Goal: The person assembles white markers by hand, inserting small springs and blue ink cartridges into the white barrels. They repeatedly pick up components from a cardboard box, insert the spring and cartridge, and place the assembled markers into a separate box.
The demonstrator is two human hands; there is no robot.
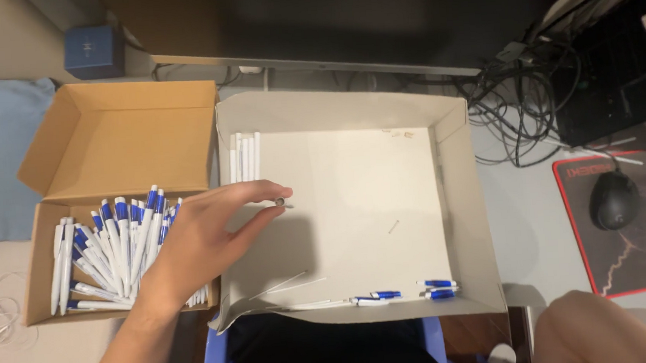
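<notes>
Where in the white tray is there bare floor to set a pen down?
The white tray is bare across its middle and right, between the white barrels at the top-left wall and the pen parts along the near wall. Left hand covers the left edge.

The left hand (206, 239) is covering part of the blue-and-white pens (108, 249) in the brown cardboard box (108, 143). The small object (280, 202) at its fingers is looking too tiny to identify. The right hand is lying outside the picture.
</notes>
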